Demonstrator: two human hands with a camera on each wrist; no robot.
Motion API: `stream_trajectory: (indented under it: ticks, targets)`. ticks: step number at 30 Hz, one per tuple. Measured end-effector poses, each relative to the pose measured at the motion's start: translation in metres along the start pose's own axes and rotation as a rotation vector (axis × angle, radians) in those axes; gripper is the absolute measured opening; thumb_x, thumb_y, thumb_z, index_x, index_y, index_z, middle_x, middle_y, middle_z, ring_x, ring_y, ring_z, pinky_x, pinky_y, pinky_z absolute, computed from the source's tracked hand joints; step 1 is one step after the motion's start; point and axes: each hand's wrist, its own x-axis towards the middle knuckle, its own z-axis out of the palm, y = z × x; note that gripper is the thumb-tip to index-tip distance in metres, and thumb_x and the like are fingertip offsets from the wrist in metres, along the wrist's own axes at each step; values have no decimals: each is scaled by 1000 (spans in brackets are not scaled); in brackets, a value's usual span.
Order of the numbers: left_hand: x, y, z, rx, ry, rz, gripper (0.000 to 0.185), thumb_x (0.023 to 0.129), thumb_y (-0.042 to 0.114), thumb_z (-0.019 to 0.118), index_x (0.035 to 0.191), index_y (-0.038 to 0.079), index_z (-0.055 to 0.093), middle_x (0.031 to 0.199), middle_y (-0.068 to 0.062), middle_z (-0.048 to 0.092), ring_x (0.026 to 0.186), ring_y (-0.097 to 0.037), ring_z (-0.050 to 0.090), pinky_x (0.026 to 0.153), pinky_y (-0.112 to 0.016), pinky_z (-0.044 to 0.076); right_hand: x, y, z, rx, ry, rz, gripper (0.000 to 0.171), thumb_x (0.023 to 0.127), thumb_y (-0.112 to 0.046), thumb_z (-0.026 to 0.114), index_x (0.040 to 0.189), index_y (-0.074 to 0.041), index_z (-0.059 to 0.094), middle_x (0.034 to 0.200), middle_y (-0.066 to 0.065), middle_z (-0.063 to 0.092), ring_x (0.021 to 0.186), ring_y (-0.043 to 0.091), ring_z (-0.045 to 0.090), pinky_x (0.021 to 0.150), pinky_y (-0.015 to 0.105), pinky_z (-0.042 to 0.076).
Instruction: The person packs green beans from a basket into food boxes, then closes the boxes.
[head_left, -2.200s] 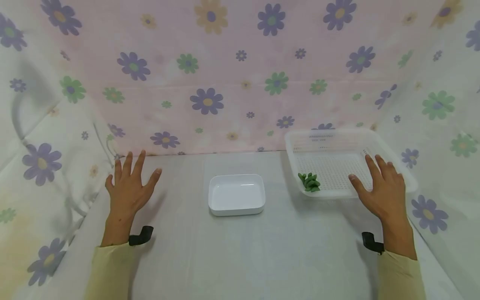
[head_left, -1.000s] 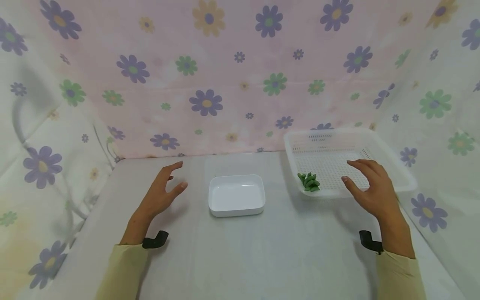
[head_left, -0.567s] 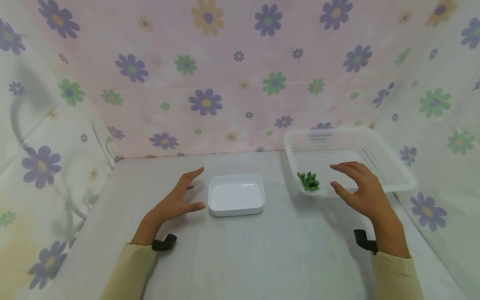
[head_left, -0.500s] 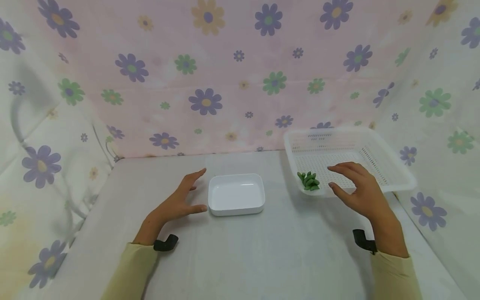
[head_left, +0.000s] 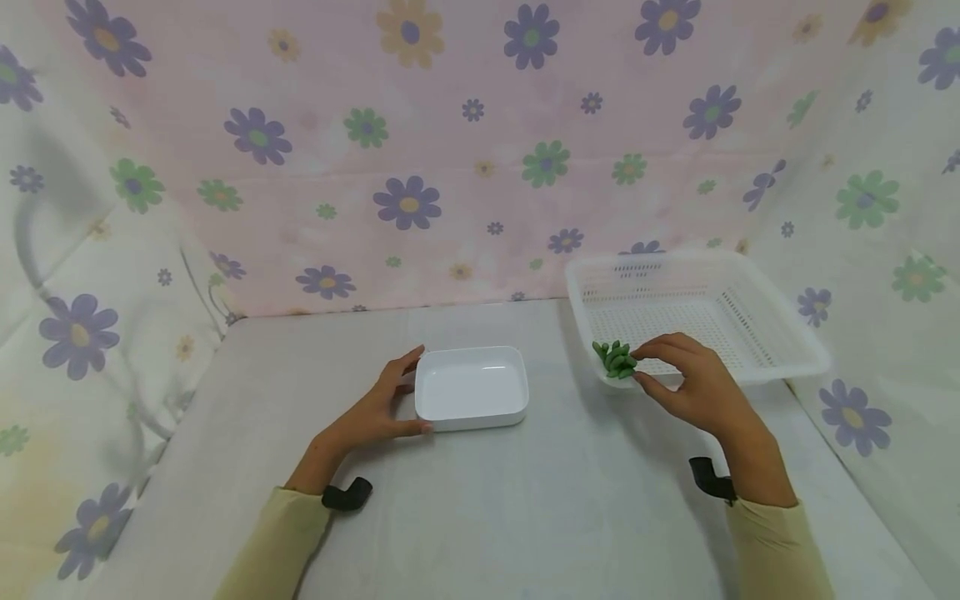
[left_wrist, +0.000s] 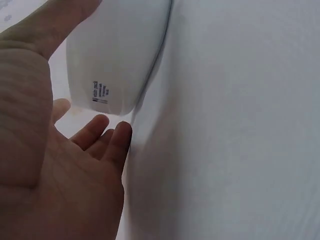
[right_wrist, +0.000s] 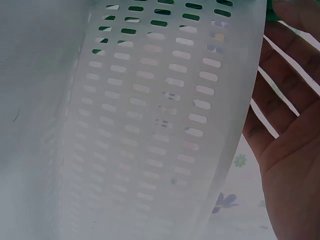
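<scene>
Tray [head_left: 471, 385] lies flat on the table [head_left: 480, 508], its left end between the thumb and index finger of the left hand [head_left: 375, 414]. These two fingers are spread wide: thumb along the near side, index at the far corner. The other left fingertips sit just beside the end wall; contact cannot be told.

Right hand [head_left: 693, 379]: thumb and index narrowed, tips at the edge of the green bunch [head_left: 617, 361]; whether they grip it cannot be told. The bunch sits directly ahead of these tips, in a corner of the basket [head_left: 660, 312]. The holed basket wall partly hides the other right fingers. Floral cloth [head_left: 450, 125] hangs beyond both hands' fingertips.
</scene>
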Motion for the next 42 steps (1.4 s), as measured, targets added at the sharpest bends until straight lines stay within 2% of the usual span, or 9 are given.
stream_trajectory:
  ticks: [5, 8, 19, 21, 27, 34, 42]
  targets:
    - [2, 1, 4, -2, 0, -9, 122, 84, 27, 94, 172, 24, 10, 169, -6, 22, 155, -27, 29, 123, -54, 39, 1, -1, 2, -4, -12, 5, 33, 78, 3, 89, 106, -10, 78, 105, -1, 76, 99, 20, 71, 93, 9, 47]
    - [2, 1, 5, -10, 1, -6, 121, 84, 25, 94, 172, 22, 10, 168, -6, 23, 154, -26, 30, 122, -53, 40, 1, -1, 3, -7, -24, 12, 32, 79, 2, 89, 107, -10, 78, 105, -2, 76, 98, 19, 72, 92, 11, 48]
    - [4, -1, 8, -10, 15, 8, 119, 85, 27, 93, 170, 36, 10, 168, -5, 25, 154, -24, 31, 121, -51, 42, 1, 0, 4, 47, -29, 2, 32, 85, 12, 80, 108, -9, 76, 108, -3, 75, 102, 18, 71, 97, 6, 45]
    - [4, -1, 9, -7, 17, 9, 119, 85, 27, 93, 170, 35, 10, 168, -5, 25, 154, -24, 32, 120, -51, 42, 2, 0, 5, 57, -29, -2, 32, 85, 13, 80, 108, -9, 76, 108, -3, 74, 102, 17, 70, 98, 6, 45]
    - [4, -1, 9, -14, 19, 1, 120, 85, 28, 93, 172, 22, 11, 167, -5, 26, 154, -24, 33, 120, -51, 43, 3, 0, 4, 54, -21, -11, 32, 84, 13, 81, 107, -9, 75, 108, -2, 73, 101, 17, 70, 97, 5, 45]
    - [4, 2, 10, -15, 19, -6, 121, 85, 26, 93, 171, 32, 9, 168, -6, 25, 154, -24, 32, 120, -50, 43, 3, -2, 1, 40, -7, -11, 33, 84, 14, 80, 107, -9, 75, 107, -2, 74, 100, 19, 70, 96, 6, 45]
    - [4, 1, 10, -10, 23, -17, 122, 84, 28, 94, 172, 25, 10, 168, -6, 26, 154, -24, 33, 119, -51, 43, 4, -8, -3, 48, 22, 4, 33, 84, 14, 80, 109, -7, 76, 107, 1, 76, 98, 23, 71, 97, 6, 44]
